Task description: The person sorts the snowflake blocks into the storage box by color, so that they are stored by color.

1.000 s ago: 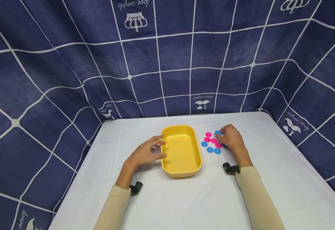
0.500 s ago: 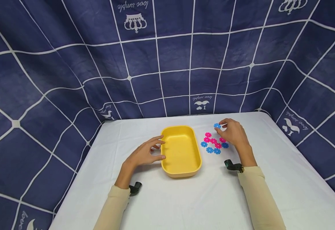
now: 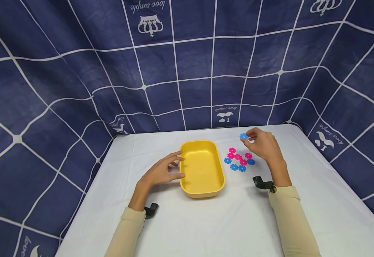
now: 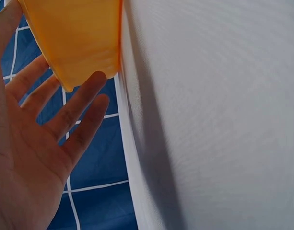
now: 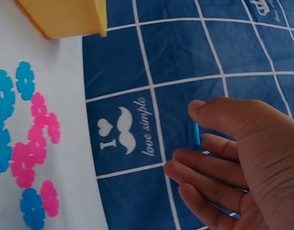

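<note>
My right hand (image 3: 263,144) pinches a blue notched plastic disc (image 3: 244,136) between thumb and forefinger, up behind the other pieces. In the right wrist view that disc (image 5: 196,132) shows edge-on as a thin strip at the thumb tip. Beside a yellow tray (image 3: 202,171), my left hand (image 3: 162,171) has its fingers spread, fingertips right at the left rim. The left wrist view shows the same loosely spread fingers against the tray's outer wall (image 4: 77,40). Several pink discs (image 3: 238,157) and blue discs (image 3: 234,167) lie flat between the tray and my right hand.
A white cloth covers the table (image 3: 187,225). Dark blue curtains (image 3: 193,92) with white grid lines hang along its back and sides. Each wrist carries a black camera mount (image 3: 264,184).
My right hand lifts the blue disc from the cluster, moving back and slightly right, uncovering a pink and a blue disc beneath. The left hand and tray stay put.
</note>
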### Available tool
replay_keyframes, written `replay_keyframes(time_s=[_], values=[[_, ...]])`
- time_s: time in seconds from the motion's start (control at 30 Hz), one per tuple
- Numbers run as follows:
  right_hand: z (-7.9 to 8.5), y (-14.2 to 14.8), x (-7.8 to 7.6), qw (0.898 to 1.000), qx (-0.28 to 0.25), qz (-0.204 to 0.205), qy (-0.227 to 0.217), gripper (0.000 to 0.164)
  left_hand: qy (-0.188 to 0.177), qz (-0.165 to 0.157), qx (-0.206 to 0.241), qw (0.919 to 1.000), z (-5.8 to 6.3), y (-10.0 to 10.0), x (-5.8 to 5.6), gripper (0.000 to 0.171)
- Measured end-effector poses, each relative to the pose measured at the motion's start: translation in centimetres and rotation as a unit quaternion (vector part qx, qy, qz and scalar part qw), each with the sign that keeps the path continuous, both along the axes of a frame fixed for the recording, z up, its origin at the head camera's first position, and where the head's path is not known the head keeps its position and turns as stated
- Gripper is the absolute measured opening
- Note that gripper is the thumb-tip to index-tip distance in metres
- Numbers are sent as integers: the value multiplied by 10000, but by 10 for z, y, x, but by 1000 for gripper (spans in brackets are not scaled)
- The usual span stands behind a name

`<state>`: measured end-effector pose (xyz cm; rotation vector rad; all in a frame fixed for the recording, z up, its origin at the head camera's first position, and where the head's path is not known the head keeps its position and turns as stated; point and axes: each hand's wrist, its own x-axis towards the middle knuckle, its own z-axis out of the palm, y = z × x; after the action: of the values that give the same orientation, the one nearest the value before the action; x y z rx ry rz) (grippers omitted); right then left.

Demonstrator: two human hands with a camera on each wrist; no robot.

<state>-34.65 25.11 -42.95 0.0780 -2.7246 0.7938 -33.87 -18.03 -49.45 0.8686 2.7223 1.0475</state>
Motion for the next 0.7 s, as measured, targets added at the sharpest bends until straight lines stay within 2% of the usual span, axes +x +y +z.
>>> replay_keyframes(time_s=[0.33,0.7], values=[[22,-1,13,9990,-51,92,444,43,-25,28,18,10000,-1,-1,1,76],[18,-6,12,9988,194,191,415,42,-70,34,83,9999,0,1,1,75]])
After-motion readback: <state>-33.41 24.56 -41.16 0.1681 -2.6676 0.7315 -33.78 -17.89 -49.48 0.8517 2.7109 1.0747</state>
